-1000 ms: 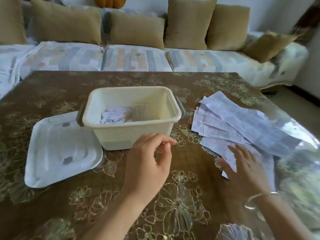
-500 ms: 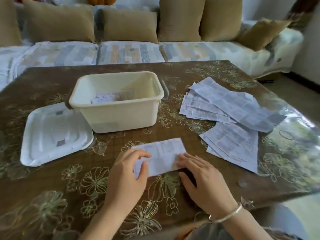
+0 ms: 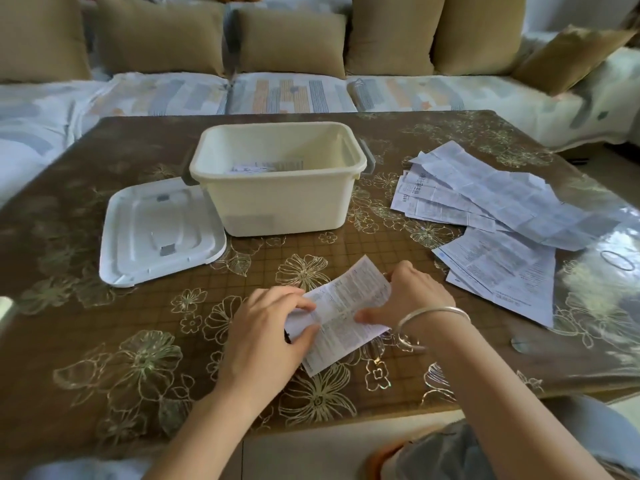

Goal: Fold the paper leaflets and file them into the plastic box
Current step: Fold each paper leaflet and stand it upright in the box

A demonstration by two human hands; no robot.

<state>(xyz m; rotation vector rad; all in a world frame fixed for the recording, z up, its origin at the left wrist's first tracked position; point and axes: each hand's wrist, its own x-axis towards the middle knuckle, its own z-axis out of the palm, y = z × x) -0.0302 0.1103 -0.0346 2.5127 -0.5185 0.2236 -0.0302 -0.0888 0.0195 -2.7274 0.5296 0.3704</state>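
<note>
- The leaflet (image 3: pixel 346 317) sits low over the table (image 3: pixel 104 341), in front of the box (image 3: pixel 277 202). The left hand (image 3: pixel 266 327) pinches its left end, and the right hand (image 3: pixel 415 299) has its fingers curled round the right edge.
- Best, I judge, to align the edges first — then crease firmly, so it files flat.

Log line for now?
step: folding | left hand, right hand: hold leaflet | box: open | lid: beside box | pile: unfolded
</note>
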